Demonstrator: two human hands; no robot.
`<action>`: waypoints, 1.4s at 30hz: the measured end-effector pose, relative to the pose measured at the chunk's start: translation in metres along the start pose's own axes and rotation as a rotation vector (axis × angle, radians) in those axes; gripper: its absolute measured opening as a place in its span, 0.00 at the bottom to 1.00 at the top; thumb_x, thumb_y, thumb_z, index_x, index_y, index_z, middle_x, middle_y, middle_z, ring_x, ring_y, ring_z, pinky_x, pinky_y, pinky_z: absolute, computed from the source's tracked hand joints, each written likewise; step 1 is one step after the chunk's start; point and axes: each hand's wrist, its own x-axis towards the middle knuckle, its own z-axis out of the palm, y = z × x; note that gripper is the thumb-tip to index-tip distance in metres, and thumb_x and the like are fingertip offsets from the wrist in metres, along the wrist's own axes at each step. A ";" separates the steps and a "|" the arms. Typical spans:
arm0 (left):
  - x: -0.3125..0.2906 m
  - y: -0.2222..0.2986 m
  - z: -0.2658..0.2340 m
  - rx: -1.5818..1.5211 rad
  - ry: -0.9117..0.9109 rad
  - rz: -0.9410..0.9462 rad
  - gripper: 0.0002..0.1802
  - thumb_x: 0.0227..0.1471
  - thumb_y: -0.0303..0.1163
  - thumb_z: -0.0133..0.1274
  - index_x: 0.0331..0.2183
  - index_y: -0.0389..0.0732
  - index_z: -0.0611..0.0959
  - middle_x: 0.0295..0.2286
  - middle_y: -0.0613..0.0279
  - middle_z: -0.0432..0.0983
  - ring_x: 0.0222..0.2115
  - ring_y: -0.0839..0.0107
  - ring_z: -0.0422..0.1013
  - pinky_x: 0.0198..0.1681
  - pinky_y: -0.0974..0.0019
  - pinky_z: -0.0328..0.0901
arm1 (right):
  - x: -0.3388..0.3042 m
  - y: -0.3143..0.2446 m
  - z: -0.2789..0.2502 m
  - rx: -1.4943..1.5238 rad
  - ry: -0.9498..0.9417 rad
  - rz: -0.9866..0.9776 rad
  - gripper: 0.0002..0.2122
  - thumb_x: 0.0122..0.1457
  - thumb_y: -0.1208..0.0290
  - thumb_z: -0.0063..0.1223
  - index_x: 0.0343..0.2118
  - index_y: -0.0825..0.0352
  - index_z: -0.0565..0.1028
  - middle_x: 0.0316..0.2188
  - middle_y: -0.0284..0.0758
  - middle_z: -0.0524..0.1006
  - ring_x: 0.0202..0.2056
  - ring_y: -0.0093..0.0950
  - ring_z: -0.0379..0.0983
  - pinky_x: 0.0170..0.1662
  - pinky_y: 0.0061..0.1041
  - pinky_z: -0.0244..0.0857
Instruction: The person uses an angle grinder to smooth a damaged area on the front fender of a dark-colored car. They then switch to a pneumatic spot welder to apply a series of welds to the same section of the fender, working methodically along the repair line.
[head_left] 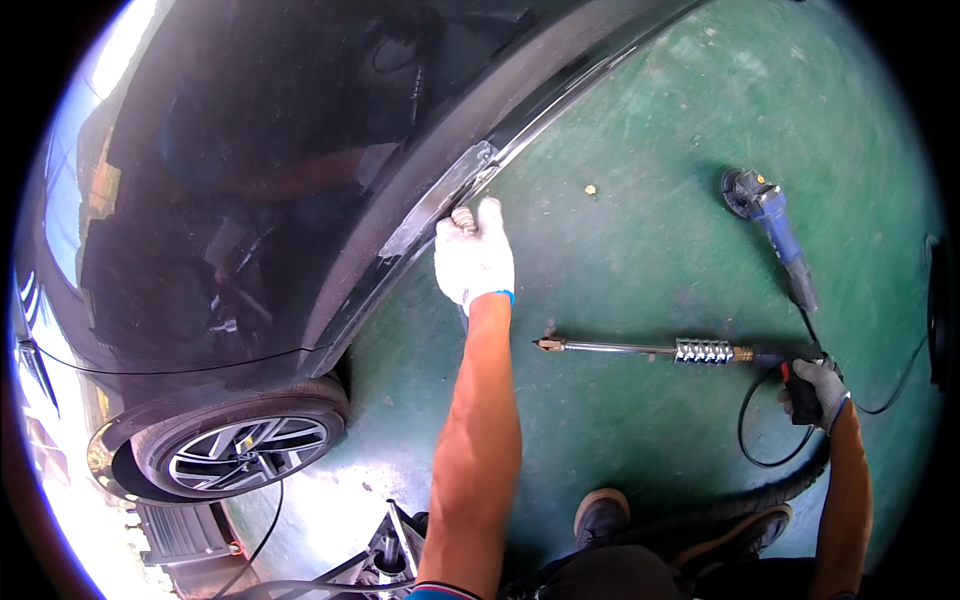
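Note:
My left hand (474, 258), in a white glove, is beside the lower edge of the dark car's side (260, 180). Its fingers are curled closed, and what they hold, if anything, is hidden. Just above it, a bare, sanded grey patch (440, 200) runs along the sill. Out to the right, my gloved right hand (826, 388) grips the black handle of a slide-hammer dent puller (704, 351). The puller has a red trigger, a ribbed silver weight and a long rod. Its coppery tip (549, 344) points left, apart from the car.
A blue angle grinder (772, 215) lies on the green floor (640, 250) with its cord trailing toward my right hand. The car's wheel (250, 453) is at lower left. A thick dark hose (770, 492) runs by my shoes (602, 512). A metal-framed tool (390, 550) stands at bottom.

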 end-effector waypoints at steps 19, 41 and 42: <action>0.027 -0.018 -0.029 -0.170 -0.545 0.153 0.16 0.57 0.45 0.49 0.27 0.41 0.78 0.21 0.57 0.73 0.23 0.61 0.71 0.37 0.54 0.71 | 0.003 0.013 -0.004 0.200 -0.095 -0.027 0.15 0.60 0.59 0.55 0.38 0.67 0.71 0.23 0.44 0.77 0.17 0.34 0.74 0.20 0.30 0.71; -0.175 -0.067 0.120 0.600 -0.997 1.251 0.08 0.52 0.35 0.50 0.33 0.43 0.78 0.33 0.58 0.78 0.36 0.60 0.76 0.40 0.56 0.70 | 0.003 0.035 -0.015 0.298 -0.239 -0.015 0.16 0.54 0.61 0.63 0.35 0.68 0.74 0.27 0.43 0.79 0.21 0.29 0.76 0.23 0.29 0.74; -0.171 -0.069 0.115 0.531 -1.010 1.222 0.06 0.52 0.33 0.50 0.31 0.43 0.78 0.32 0.59 0.78 0.37 0.60 0.76 0.40 0.56 0.70 | 0.000 0.034 -0.012 0.275 -0.234 -0.067 0.16 0.54 0.61 0.63 0.36 0.68 0.73 0.27 0.43 0.79 0.20 0.29 0.76 0.22 0.29 0.74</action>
